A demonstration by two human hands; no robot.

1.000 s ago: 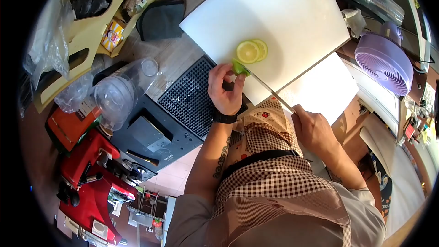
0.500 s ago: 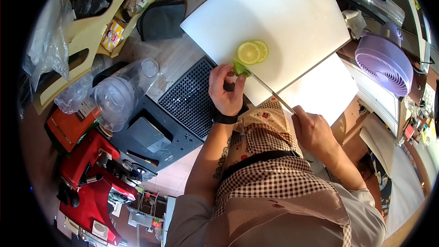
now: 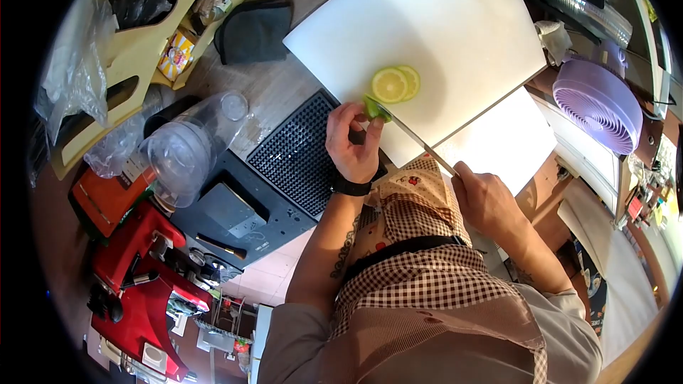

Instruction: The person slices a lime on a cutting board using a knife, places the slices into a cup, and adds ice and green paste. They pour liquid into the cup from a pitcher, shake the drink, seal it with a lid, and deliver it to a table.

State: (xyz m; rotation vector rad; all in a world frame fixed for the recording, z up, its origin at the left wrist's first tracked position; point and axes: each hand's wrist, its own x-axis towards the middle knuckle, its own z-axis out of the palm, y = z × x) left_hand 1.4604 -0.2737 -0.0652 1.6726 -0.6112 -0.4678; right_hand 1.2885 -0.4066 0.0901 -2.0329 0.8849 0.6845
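My left hand [image 3: 354, 144] pinches a green lime [image 3: 375, 108] near the left edge of the white cutting board [image 3: 441, 21]. Two round lime slices [image 3: 390, 85] with pale yellow flesh lie overlapping just beyond it. My right hand [image 3: 484, 195] is closed around the handle of a knife [image 3: 420, 139]. The blade runs up and left across the board's near corner, its tip end at the lime. Whether the edge has gone into the lime is too small to tell.
A black rubber mat [image 3: 295, 153] lies left of the board. Clear plastic cups [image 3: 178, 156] and a dark folded cloth [image 3: 252, 30] are farther left. A purple fan [image 3: 596, 103] stands at the right. Below left is a red machine [image 3: 142, 299].
The top lime slice has shifted slightly to the right and down. Both hands keep nearly the same place, and the knife's tip end stays at the lime.
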